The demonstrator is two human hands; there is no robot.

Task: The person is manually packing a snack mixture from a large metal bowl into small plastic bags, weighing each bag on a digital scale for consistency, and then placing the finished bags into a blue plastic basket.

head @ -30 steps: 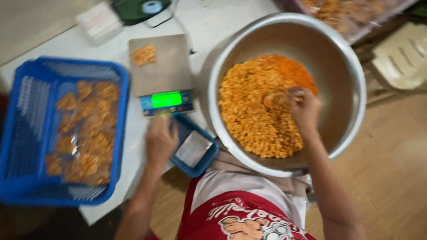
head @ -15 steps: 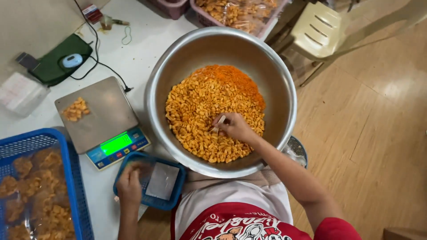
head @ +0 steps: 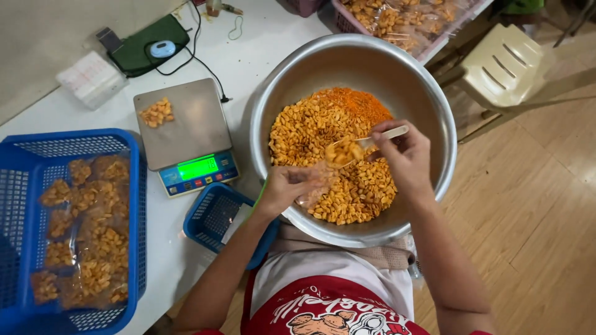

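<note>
A big steel bowl (head: 428, 93) holds a heap of orange coated nuts (head: 310, 127) with red powder at the far side. Over the bowl my right hand (head: 403, 155) grips a white spoon (head: 375, 138) loaded with nuts. My left hand (head: 287, 186) holds a small clear plastic bag (head: 316, 180) just under the spoon, mouth up.
A steel scale (head: 183, 124) with a lit green display carries a few nuts. A small blue basket (head: 214, 217) sits at the table edge. A large blue crate (head: 37, 161) at left holds filled bags. A beige plastic chair (head: 503, 68) stands at right.
My left hand left the small blue basket and came over the bowl with a clear bag. My right hand lifted the spoon, full of nuts, out of the heap.
</note>
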